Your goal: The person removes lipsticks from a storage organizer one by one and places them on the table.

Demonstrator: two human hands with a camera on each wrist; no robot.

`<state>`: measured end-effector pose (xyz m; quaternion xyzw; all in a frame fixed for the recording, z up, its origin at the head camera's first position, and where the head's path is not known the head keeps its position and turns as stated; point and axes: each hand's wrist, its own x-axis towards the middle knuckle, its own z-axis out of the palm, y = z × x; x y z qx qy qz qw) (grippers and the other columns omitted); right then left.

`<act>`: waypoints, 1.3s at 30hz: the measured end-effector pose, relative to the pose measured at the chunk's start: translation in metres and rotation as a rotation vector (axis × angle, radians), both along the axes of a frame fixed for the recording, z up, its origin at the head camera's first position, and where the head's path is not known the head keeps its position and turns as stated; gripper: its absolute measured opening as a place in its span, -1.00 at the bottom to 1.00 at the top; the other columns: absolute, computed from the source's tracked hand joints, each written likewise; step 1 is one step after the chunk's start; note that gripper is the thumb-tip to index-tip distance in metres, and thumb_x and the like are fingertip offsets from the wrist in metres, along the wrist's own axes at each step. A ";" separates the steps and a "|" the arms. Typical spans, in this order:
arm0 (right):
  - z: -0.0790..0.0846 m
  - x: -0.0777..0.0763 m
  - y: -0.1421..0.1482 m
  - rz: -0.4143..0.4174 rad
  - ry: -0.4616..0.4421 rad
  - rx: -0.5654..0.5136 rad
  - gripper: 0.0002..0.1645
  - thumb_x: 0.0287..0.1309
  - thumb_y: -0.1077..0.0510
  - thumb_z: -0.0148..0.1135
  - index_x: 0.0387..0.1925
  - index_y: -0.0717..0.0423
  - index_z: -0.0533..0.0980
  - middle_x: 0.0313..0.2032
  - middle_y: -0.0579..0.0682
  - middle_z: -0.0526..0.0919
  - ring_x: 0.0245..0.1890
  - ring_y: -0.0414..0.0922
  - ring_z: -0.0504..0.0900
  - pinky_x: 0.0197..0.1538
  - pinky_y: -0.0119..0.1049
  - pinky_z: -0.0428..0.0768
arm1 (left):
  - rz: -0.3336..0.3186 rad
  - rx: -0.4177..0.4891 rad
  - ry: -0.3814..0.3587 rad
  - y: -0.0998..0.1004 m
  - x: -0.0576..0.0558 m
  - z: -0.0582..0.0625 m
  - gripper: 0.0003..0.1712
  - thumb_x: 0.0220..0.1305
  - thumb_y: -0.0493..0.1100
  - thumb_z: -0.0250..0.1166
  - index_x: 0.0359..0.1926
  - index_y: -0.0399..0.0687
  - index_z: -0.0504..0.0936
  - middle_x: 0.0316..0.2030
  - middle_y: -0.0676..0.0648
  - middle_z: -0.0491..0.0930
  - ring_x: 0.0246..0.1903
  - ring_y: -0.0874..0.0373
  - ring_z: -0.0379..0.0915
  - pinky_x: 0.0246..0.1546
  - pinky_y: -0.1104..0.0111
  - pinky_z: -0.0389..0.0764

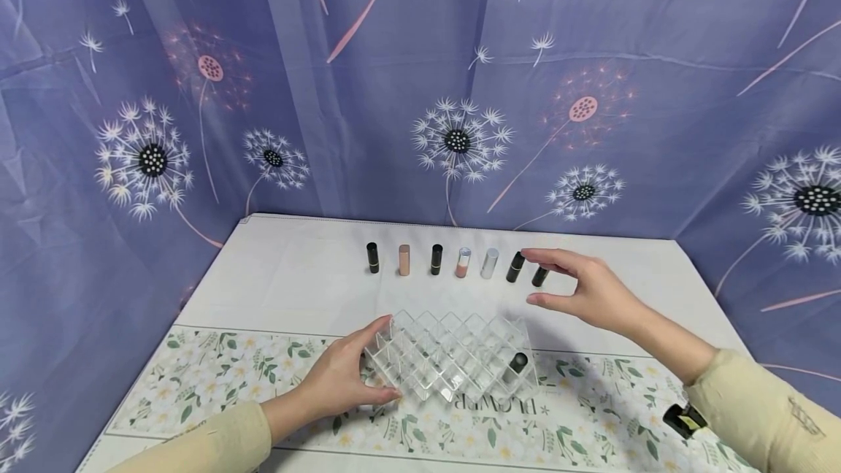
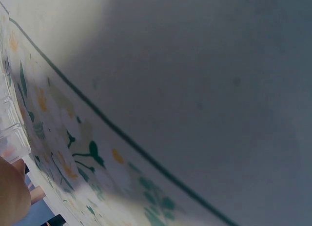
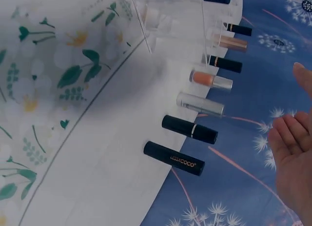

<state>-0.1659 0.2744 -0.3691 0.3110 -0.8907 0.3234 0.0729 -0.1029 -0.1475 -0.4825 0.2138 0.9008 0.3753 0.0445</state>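
Note:
A clear lipstick organizer [image 1: 453,356] with diamond-shaped slots sits on the table, one black lipstick [image 1: 518,363] standing in a slot at its right end. My left hand [image 1: 344,374] grips the organizer's left end, thumb along the front and fingers at the back corner. Behind it stands a row of lipsticks: black, rose gold [image 1: 404,260], black, clear-and-pink [image 1: 463,263], silver [image 1: 489,263] and two black ones at the right. My right hand [image 1: 585,287] hovers by those last two, thumb and fingers apart, holding nothing. The rightmost black lipstick [image 3: 174,158] bears lettering in the right wrist view.
The white table [image 1: 296,298] carries a floral band [image 1: 223,367] along its front part. A purple-blue dandelion curtain [image 1: 368,130] hangs behind and at both sides. A black object [image 1: 685,420] shows at the right sleeve's cuff.

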 end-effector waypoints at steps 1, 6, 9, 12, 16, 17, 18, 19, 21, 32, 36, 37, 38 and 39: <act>0.000 0.002 0.000 0.006 -0.004 0.003 -0.21 0.15 0.15 0.65 0.41 0.11 0.55 0.33 0.02 0.66 0.26 0.13 0.68 0.34 -0.65 0.42 | -0.002 -0.001 0.004 0.000 0.000 0.000 0.37 -0.09 0.33 0.73 0.65 0.02 0.26 0.42 -0.23 0.52 0.34 -0.23 0.53 0.34 -0.14 0.58; -0.002 0.014 -0.003 0.043 -0.013 0.001 -0.16 0.13 0.16 0.66 0.43 0.12 0.53 0.36 0.05 0.64 0.27 0.16 0.67 0.36 -0.64 0.41 | -0.004 -0.006 0.011 0.000 0.000 0.000 0.37 -0.08 0.34 0.72 0.65 0.02 0.26 0.42 -0.24 0.53 0.33 -0.23 0.54 0.32 -0.14 0.59; -0.005 0.020 -0.005 0.053 -0.021 -0.003 -0.15 0.12 0.15 0.66 0.44 0.12 0.53 0.37 0.05 0.63 0.27 0.15 0.66 0.37 -0.64 0.39 | -0.002 -0.004 0.007 0.000 0.000 0.000 0.36 -0.09 0.34 0.72 0.65 0.03 0.26 0.41 -0.24 0.54 0.32 -0.23 0.56 0.31 -0.14 0.60; -0.008 0.025 -0.006 0.058 -0.025 -0.002 -0.13 0.11 0.13 0.67 0.44 0.11 0.52 0.36 0.04 0.64 0.26 0.13 0.67 0.37 -0.63 0.40 | -0.002 -0.005 0.009 0.000 0.001 -0.001 0.36 -0.09 0.34 0.72 0.65 0.04 0.27 0.39 -0.23 0.55 0.30 -0.22 0.57 0.29 -0.14 0.62; -0.013 0.031 -0.006 0.070 -0.012 0.009 -0.10 0.10 0.13 0.68 0.45 0.08 0.51 0.35 0.02 0.64 0.25 0.12 0.68 0.36 -0.57 0.47 | 0.001 -0.007 0.012 0.000 0.001 -0.001 0.36 -0.09 0.34 0.72 0.65 0.04 0.27 0.39 -0.23 0.55 0.30 -0.22 0.57 0.29 -0.14 0.62; -0.013 0.033 -0.006 0.072 -0.009 0.014 -0.10 0.09 0.12 0.69 0.46 0.08 0.51 0.36 0.02 0.64 0.25 0.11 0.68 0.36 -0.56 0.48 | 0.002 -0.006 0.012 0.000 0.001 -0.001 0.36 -0.08 0.33 0.73 0.65 0.03 0.27 0.39 -0.23 0.55 0.30 -0.22 0.57 0.29 -0.14 0.62; -0.015 0.034 -0.007 0.073 -0.008 0.019 -0.09 0.09 0.11 0.69 0.46 0.07 0.50 0.36 0.01 0.63 0.25 0.11 0.68 0.36 -0.54 0.48 | 0.005 -0.004 0.010 0.000 0.001 -0.001 0.36 -0.09 0.32 0.73 0.65 0.04 0.27 0.39 -0.23 0.55 0.30 -0.22 0.57 0.29 -0.14 0.62; -0.016 0.035 -0.007 0.076 -0.009 0.022 -0.08 0.08 0.10 0.69 0.47 0.07 0.50 0.37 0.01 0.63 0.26 0.11 0.68 0.36 -0.53 0.49 | 0.008 -0.005 0.011 0.000 0.001 -0.001 0.35 -0.09 0.32 0.73 0.65 0.05 0.27 0.39 -0.23 0.56 0.30 -0.22 0.57 0.30 -0.14 0.62; -0.019 0.038 -0.007 0.078 -0.016 0.027 -0.06 0.08 0.07 0.69 0.48 0.07 0.49 0.39 0.03 0.61 0.27 0.10 0.67 0.38 -0.50 0.49 | 0.015 -0.003 0.010 0.000 0.001 -0.001 0.35 -0.10 0.31 0.74 0.65 0.06 0.28 0.39 -0.22 0.56 0.31 -0.21 0.57 0.30 -0.13 0.61; -0.041 0.055 -0.007 0.092 -0.040 0.040 -0.08 0.10 0.00 0.67 0.48 -0.01 0.50 0.38 -0.07 0.62 0.31 -0.02 0.64 0.33 -0.29 0.62 | 0.015 0.000 -0.008 0.000 0.000 0.000 0.35 -0.10 0.29 0.74 0.65 0.08 0.27 0.40 -0.22 0.55 0.32 -0.22 0.55 0.31 -0.14 0.60; -0.048 0.060 -0.008 0.086 -0.054 0.040 -0.11 0.13 -0.01 0.66 0.47 -0.08 0.51 0.36 -0.10 0.63 0.30 -0.03 0.65 0.29 -0.17 0.68 | 0.013 -0.001 -0.012 0.000 0.000 0.000 0.36 -0.10 0.28 0.74 0.66 0.06 0.26 0.40 -0.23 0.55 0.32 -0.22 0.55 0.32 -0.14 0.59; -0.049 0.061 -0.008 0.084 -0.056 0.042 -0.13 0.14 -0.01 0.65 0.47 -0.10 0.51 0.36 -0.11 0.64 0.29 -0.03 0.66 0.28 -0.14 0.69 | 0.012 -0.002 -0.009 0.001 0.000 0.000 0.36 -0.10 0.28 0.75 0.66 0.06 0.26 0.39 -0.23 0.55 0.32 -0.22 0.55 0.32 -0.15 0.59; -0.050 0.061 -0.008 0.084 -0.056 0.042 -0.14 0.15 0.00 0.64 0.47 -0.12 0.51 0.35 -0.12 0.65 0.29 -0.03 0.66 0.27 -0.11 0.70 | 0.011 -0.003 -0.006 0.001 0.000 0.000 0.37 -0.10 0.28 0.75 0.66 0.05 0.26 0.39 -0.24 0.55 0.32 -0.23 0.55 0.32 -0.15 0.59; -0.051 0.062 -0.009 0.084 -0.053 0.043 -0.15 0.15 0.01 0.64 0.46 -0.13 0.52 0.34 -0.12 0.65 0.28 -0.03 0.67 0.26 -0.09 0.71 | 0.012 -0.005 -0.003 0.001 0.000 0.000 0.36 -0.10 0.28 0.75 0.65 0.05 0.26 0.39 -0.24 0.55 0.32 -0.23 0.55 0.32 -0.15 0.60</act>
